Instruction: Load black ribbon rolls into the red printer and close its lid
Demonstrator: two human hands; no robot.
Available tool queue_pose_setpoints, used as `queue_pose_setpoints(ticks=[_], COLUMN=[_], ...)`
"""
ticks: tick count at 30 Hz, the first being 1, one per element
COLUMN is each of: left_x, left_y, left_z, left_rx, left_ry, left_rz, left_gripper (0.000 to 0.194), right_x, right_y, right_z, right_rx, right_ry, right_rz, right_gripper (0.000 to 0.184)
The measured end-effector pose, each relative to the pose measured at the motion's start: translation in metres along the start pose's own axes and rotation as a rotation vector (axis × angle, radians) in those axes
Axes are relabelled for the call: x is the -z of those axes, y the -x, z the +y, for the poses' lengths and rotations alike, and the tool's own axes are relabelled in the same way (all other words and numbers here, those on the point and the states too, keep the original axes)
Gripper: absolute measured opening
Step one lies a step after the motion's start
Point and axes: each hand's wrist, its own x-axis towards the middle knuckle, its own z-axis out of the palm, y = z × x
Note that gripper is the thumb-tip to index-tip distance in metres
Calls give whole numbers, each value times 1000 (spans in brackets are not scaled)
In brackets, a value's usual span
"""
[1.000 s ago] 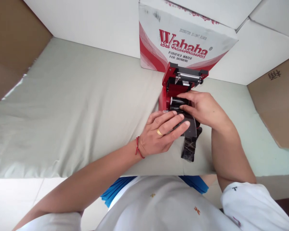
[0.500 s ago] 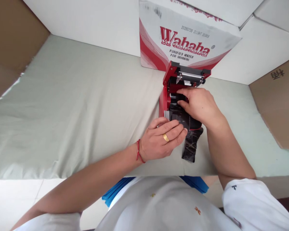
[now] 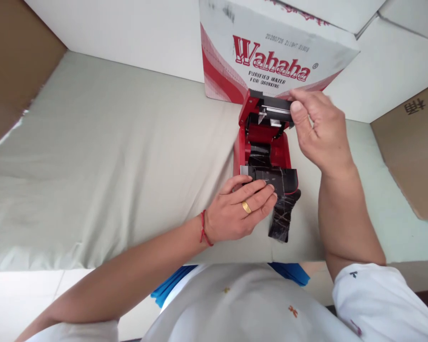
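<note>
A small red and black device, which looks like a label printer, stands on the cloth with its hinged lid raised. Inside the lid a dark roller and metal bar show. A dark roll sits in the red bay, and a black, creased, film-like strip runs over the front edge and hangs down. My left hand lies with fingers stretched flat across the device's front and the strip. My right hand grips the right end of the lid between thumb and fingers.
Behind the device stands a white and red Wahaha water carton, close to the lid. Brown cardboard rises at the left, and another brown box at the right. A pale green cloth covers the table.
My right hand has left the roll in the bay and moved up to the lid's right end, taking hold of it. My left hand stays on the front.
</note>
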Motion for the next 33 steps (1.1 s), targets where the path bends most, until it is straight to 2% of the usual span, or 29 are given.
queue_pose_setpoints(ticks=[2, 4, 6, 11, 15, 22, 27, 30, 33], left_x=[0, 1, 3, 6, 6, 4, 5, 5, 4], left_y=[-1, -2, -3, -4, -3, -2, -1, 1, 3], left_z=[0, 2, 4, 9, 8, 7, 6, 5, 4], left_rx=[-8, -23, -40, -43, -41, -34, -30, -36, -27], left_ry=[-28, -72, -101, -107, -119, -102, -99, -87, -47], left_rz=[43, 88, 78, 16, 8, 0, -15, -12, 6], left_gripper=[19, 15, 11, 13, 15, 21, 19, 24, 32], right_x=[-2, 1, 8, 20, 19, 17, 19, 16, 10], right_y=[8, 21, 35, 65, 81, 86, 81, 79, 82], right_z=[-3, -13, -24, -38, -43, -53, -53, -53, -54], right_rx=[17, 54, 97, 202, 223, 174, 152, 135, 94], right_ry=[-7, 32, 66, 93, 112, 237, 223, 248, 245], right_rz=[-20, 16, 6, -177, -229, -294, -327, -315, -228], right_gripper=[41, 39, 34, 33, 44, 45, 45, 44, 42])
